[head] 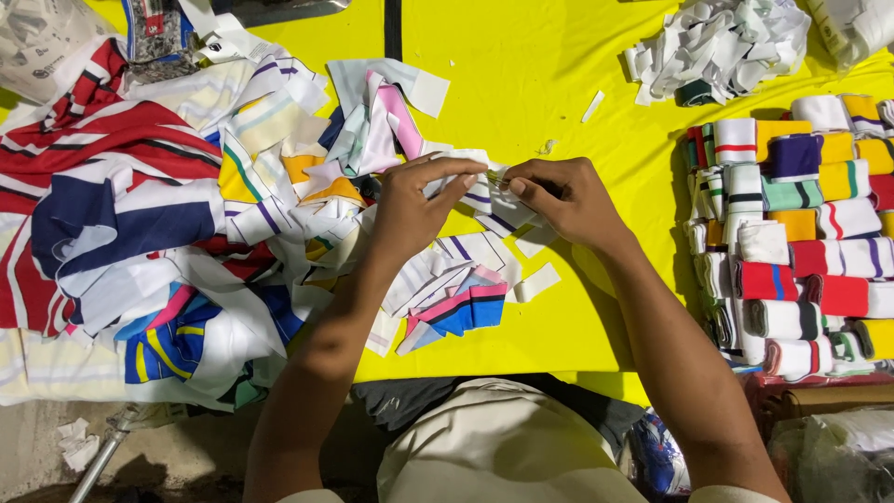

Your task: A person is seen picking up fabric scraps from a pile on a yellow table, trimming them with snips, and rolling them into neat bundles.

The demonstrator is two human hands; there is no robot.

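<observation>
Left of the strip (491,189), a loose pile (186,214) of striped scraps lies within reach of your left hand (414,210), whose fingers pinch the strip's left end. Your right hand (568,200) pinches the other end, so the strip stretches flat above the yellow table (559,93), its long axis running left-right. Right of it sit folded stacks (801,233), apparently sorted.

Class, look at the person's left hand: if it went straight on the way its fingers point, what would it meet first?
Probably the right hand: the left hand points right at it, both pinching one small white cloth strip.
</observation>
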